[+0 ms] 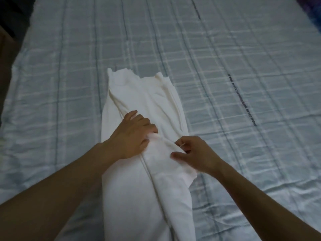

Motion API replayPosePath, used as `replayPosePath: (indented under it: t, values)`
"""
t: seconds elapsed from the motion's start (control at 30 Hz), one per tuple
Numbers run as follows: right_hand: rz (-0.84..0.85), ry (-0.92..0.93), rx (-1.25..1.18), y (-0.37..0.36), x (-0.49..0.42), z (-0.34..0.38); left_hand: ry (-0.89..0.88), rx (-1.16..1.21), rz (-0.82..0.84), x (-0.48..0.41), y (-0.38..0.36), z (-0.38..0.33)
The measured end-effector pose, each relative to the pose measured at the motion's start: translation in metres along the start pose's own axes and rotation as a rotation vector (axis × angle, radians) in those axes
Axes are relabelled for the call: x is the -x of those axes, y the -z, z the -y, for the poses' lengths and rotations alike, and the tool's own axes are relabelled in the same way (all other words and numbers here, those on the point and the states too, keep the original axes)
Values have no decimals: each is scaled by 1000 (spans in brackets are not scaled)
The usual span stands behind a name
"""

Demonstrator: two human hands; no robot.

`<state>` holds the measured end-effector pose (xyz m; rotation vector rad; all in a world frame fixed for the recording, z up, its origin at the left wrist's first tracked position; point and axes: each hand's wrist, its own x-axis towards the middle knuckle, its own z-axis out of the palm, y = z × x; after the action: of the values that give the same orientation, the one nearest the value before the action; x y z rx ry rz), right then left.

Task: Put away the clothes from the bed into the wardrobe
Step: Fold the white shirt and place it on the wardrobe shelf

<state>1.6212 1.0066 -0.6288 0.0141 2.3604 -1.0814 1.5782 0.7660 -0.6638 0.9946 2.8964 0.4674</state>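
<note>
A long white garment point(144, 98) lies lengthwise down the middle of the bed point(225, 49), folded into a narrow strip with its sides turned in. My left hand point(133, 134) rests on its left half, fingers curled into a fold near the centre. My right hand point(194, 153) pinches a raised flap of the same cloth from the right side, thumb underneath. The near end of the garment runs out of the frame at the bottom. No wardrobe is in view.
The bed is covered with a pale blue and white checked sheet carrying a line of dark printed text point(243, 101). A dark gap and floor show past the bed's left edge point(7, 40). Some dark patterned fabric sits at the top right corner point(312, 11).
</note>
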Motion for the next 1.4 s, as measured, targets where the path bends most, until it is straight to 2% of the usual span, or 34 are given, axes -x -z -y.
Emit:
replayPosePath:
  t: [0.2,0.27,0.37,0.47,0.53,0.57,0.6,0.63,0.7,0.77,0.83,1.03,1.27,1.4]
  values:
    - [214,148,-115,5,45,-1,159,55,-144,8,0,-9]
    - [181,246,9,1,56,-6,199,48,-152,19,-2,-11]
    - [-18,290,279,-7,57,-19,265,10,-199,39,-3,-18]
    - [-286,93,160,-11,47,-35,405,21,-259,46,1,-30]
    - [-443,-13,133,-13,45,-40,410,66,-230,46,1,-40]
    - [-511,25,174,-15,48,-39,396,70,-192,47,-2,-47]
    - [-562,138,231,-18,52,-36,382,65,-149,48,-6,-52]
    - [-559,278,298,-24,56,-32,366,52,-107,48,-10,-58]
    - [-410,477,475,-42,61,-28,345,6,-19,49,-20,-68]
    - [-229,495,613,-63,58,-34,371,-39,110,50,-33,-69]
    - [-149,468,669,-79,48,-48,391,-69,157,53,-48,-64]
    - [-242,504,647,-94,29,-68,371,-113,131,52,-78,-50]
    - [-233,472,730,-96,41,-62,385,-25,188,60,-56,-62]
    - [-143,531,741,-104,92,-72,224,21,156,129,-55,-96]
